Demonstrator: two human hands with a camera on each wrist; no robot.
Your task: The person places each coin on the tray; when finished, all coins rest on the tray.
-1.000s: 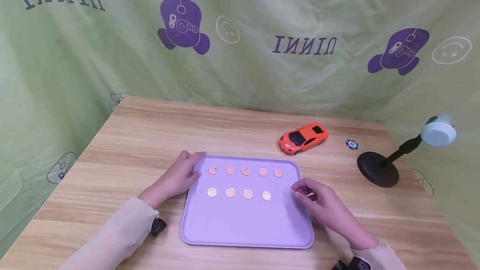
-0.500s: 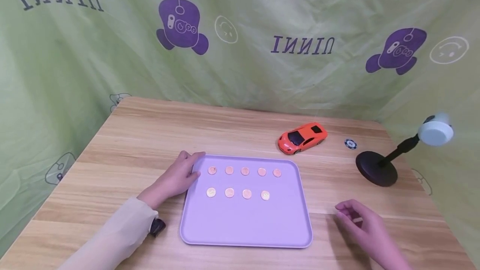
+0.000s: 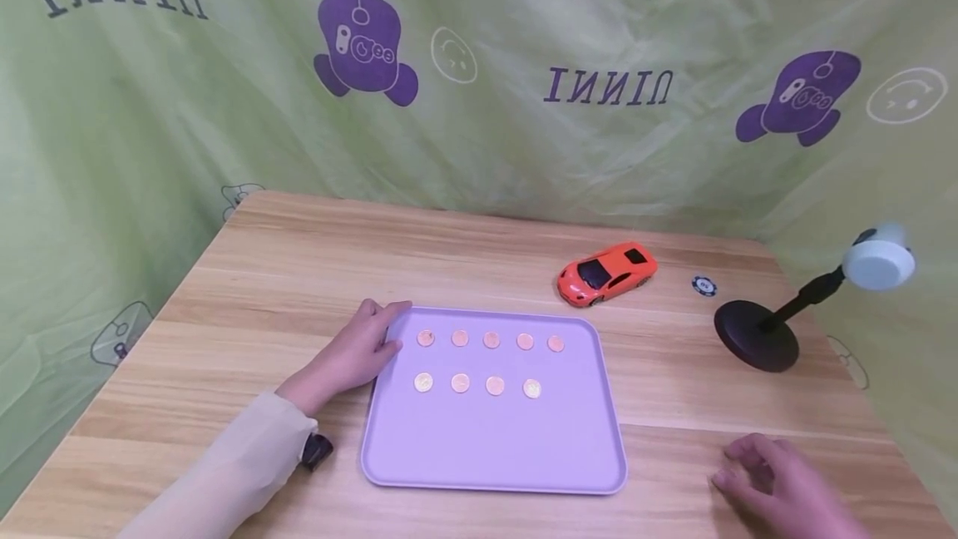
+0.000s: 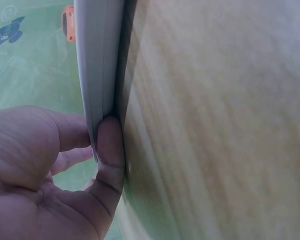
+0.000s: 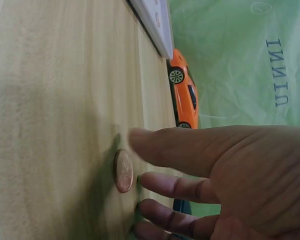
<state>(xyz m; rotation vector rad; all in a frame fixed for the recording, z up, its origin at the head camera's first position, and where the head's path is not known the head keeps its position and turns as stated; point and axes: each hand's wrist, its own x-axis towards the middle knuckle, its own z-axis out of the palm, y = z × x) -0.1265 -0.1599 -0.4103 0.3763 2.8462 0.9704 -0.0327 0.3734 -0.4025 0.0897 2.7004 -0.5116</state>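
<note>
A lilac tray [image 3: 479, 452] lies on the table with copper-coloured coins [image 3: 491, 340] in two rows, the back row longer than the front one. My left hand [image 3: 361, 349] grips the tray's left rim near its far corner. In the left wrist view, a fingertip [image 4: 111, 140] presses against the tray's outer wall [image 4: 101, 55], with another finger at the rim. To the right of the tray, my right hand [image 3: 782, 481] is low over the table, fingers loosely bent. In the right wrist view, a single coin [image 5: 123, 171] lies on the wood beside the thumb and fingertips, not held.
Behind the tray's right corner stands an orange toy car [image 3: 606, 274]. A poker chip [image 3: 703, 286] lies farther right, near a small lamp [image 3: 758, 336] with a black base and white head. A green printed cloth [image 3: 494, 156] hangs behind the wooden table [image 3: 299, 264].
My right hand has moved away from the tray's right edge, rightward and toward me, down to the table. The left hand, tray and coins in it stay put.
</note>
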